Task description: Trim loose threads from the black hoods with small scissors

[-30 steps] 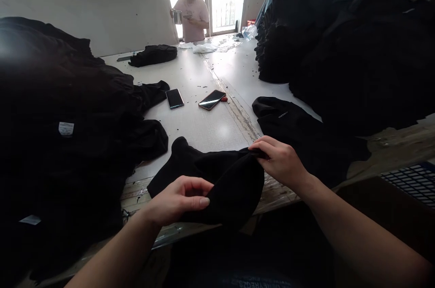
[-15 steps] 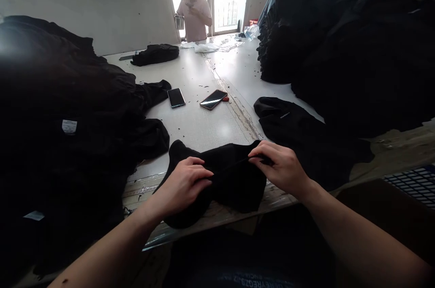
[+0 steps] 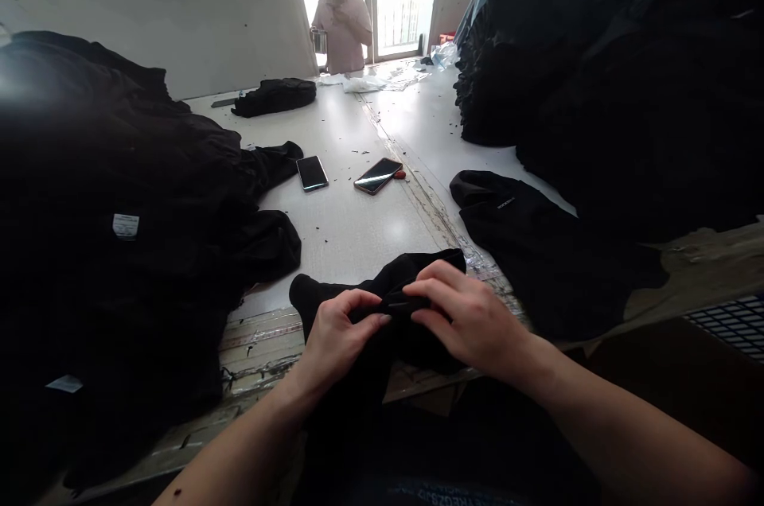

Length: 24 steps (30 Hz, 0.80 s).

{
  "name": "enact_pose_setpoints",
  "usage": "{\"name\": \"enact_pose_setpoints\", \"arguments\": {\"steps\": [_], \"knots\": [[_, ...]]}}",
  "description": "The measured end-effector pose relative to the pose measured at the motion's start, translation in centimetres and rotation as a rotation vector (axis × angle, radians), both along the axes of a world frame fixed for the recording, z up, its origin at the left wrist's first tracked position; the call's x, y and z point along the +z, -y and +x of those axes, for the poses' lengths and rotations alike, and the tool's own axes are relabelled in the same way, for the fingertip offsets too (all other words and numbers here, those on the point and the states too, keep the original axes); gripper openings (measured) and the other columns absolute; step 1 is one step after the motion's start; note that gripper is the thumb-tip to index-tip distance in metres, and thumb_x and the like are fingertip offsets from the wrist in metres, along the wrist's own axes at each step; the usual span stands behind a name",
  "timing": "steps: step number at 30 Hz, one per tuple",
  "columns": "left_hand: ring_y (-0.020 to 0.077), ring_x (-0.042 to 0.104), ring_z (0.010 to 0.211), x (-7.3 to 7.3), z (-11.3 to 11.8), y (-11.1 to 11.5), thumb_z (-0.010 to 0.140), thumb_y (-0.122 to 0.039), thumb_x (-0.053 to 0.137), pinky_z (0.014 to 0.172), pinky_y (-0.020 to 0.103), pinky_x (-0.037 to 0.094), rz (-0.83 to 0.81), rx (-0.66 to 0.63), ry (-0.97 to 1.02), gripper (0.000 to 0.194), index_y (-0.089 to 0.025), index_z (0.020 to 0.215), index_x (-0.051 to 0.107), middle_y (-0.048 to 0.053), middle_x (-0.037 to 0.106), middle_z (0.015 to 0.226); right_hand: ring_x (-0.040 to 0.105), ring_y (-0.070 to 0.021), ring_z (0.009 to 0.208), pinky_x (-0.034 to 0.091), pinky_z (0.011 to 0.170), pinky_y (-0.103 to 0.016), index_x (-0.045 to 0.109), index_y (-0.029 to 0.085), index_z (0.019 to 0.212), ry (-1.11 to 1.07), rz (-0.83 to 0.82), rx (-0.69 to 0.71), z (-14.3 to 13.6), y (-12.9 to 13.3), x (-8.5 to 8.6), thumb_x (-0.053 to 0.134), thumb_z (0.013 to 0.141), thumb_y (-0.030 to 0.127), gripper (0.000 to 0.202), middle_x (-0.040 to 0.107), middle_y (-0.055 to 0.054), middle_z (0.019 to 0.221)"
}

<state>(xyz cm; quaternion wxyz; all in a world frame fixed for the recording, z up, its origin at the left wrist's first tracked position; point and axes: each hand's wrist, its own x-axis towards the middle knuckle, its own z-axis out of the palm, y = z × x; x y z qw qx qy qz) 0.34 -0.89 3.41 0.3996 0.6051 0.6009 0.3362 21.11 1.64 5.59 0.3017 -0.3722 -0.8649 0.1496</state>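
A black garment (image 3: pixel 382 280) lies bunched at the table's front edge, part of it hanging over. My left hand (image 3: pixel 349 331) pinches its fabric between thumb and fingers. Close by on the right, my right hand (image 3: pixel 462 315) grips the same cloth, fingers curled toward the thumb. A small gap separates the fingertips of the two hands, with a raised fold of cloth between them. To the right lies another black garment (image 3: pixel 537 251) with a small light label near its upper end.
Black garments (image 3: pixel 131 148) are heaped on the left, and a tall black pile (image 3: pixel 633 108) stands on the right. Two phones (image 3: pixel 312 173) (image 3: pixel 378 176) lie mid-table (image 3: pixel 352 231). Behind are a folded black bundle (image 3: pixel 275 97), clear plastic (image 3: pixel 370 83) and a standing person (image 3: pixel 342 25).
My hands have come closer together along the cloth, the right one moving left. The garment is more bunched between them, and its left part has shifted.
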Motion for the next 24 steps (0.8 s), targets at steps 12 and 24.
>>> {"name": "enact_pose_setpoints", "arguments": {"steps": [12, 24], "knots": [[0.0172, 0.063, 0.077, 0.2, 0.5, 0.6, 0.079, -0.032, 0.066, 0.071, 0.027, 0.048, 0.087, 0.003, 0.054, 0.013, -0.019, 0.084, 0.068, 0.002, 0.07, 0.082, 0.061, -0.0151, 0.077, 0.053, 0.066, -0.027, 0.062, 0.018, 0.096, -0.176, -0.013, -0.052, -1.5, -0.1, -1.1, 0.052, 0.087, 0.011, 0.016, 0.059, -0.006, 0.092], [0.015, 0.058, 0.071, -0.2, 0.4, -0.8, 0.081, -0.034, 0.064, 0.063, 0.024, 0.045, 0.063, 0.069, 0.238, 0.019, -0.016, 0.077, 0.07, 0.003, 0.065, 0.077, 0.061, -0.0162, 0.08, 0.051, 0.073, -0.031, 0.064, 0.018, 0.095, -0.032, -0.174, -0.116, -0.9, -1.8, -0.3, 0.058, 0.082, 0.013, 0.015, 0.061, -0.004, 0.095]]}}
